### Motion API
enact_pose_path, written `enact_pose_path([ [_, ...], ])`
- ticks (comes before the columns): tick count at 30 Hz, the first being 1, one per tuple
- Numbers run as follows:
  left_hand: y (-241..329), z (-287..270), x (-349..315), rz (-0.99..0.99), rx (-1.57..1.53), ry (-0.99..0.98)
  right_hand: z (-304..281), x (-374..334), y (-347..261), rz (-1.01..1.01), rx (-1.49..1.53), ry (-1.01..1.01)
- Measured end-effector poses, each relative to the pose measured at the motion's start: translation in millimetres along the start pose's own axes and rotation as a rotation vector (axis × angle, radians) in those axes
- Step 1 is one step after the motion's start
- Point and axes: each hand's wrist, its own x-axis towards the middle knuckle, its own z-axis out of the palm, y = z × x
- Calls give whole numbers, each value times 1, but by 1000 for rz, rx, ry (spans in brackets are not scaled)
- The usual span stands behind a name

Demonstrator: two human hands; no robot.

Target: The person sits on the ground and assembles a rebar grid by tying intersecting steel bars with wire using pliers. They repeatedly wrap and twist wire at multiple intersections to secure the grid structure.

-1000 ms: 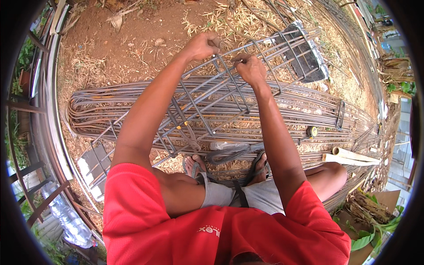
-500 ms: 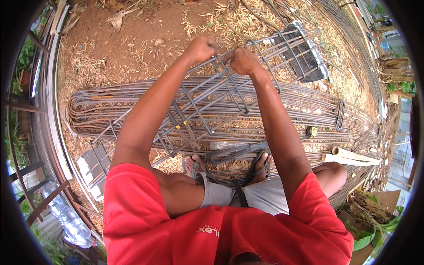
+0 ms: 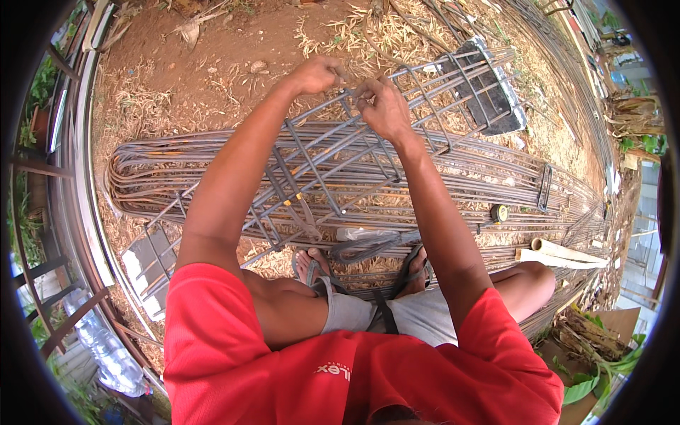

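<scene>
Head view: my left hand (image 3: pixel 319 75) is near the far long edge of the rebar cage (image 3: pixel 315 168), fingers curled; can't tell if they pinch anything. My right hand (image 3: pixel 382 106) is just beside it, over the same edge, fingers bent, grip unclear. Cage runs aslant above the bar pile (image 3: pixel 489 172), upper-right end over 1 black block (image 3: pixel 482 110). Wire bundle (image 3: pixel 372 248) near my 2 feet (image 3: pixel 312 264).

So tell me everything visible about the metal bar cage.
The cage is long, straight grey metal bars framed by bent rectangular hoops. It slants across a bundle of looped bars, upper right end over a dark block, lower left end over a pale block. The left hand and right hand are at its far edge; contact is unclear.
</scene>
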Motion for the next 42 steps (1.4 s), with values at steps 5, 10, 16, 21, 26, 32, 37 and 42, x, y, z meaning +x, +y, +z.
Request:
enact_pose_path([
  [5,-1,4,-2,118,-29,44,14,-25,-34,-12,-334,17],
  [10,-9,17,-3,190,-35,187,34,-21,-36,49,-503,-47],
  [16,-11,46,-14,111,-127,450,40,-17,-27,-9,-428,81],
  [21,-9,51,-17,107,-268,456,47,-30,-45,71,-194,60],
  [26,-5,51,-22,76,-65,452,42,-23,-48,268,-154,155],
  [32,-4,42,-18,81,-176,367,33,-17,-41,247,-182,146],
  [37,-5,43,-24,200,-174,411,39,-24,-46,315,-121,215],
  [42,0,52,-26,128,-112,436,38,-24,-44,321,-119,226],
])
